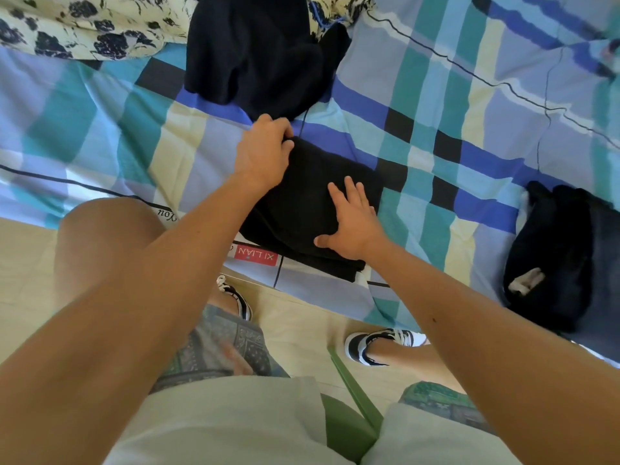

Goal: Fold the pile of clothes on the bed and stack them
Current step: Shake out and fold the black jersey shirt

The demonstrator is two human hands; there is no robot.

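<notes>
One black garment (312, 193), folded into a thick square, lay at the near edge of the checked bed (469, 105). Its far corner was pinched by the left grip (265, 151); the right grip (352, 221) lay released, flat on top.

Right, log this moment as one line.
left hand: grips corner of folded black garment | right hand: flat on it | dark clothes beyond: unfolded

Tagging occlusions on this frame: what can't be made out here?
Head view:
- Folded black garment: kind unclear, black on black; far corner hidden under the left hand, middle under the right hand.
- Dark pile beyond: cut by the top edge; item count unclear.
- Dark heap at right: runs off the right edge.
</notes>
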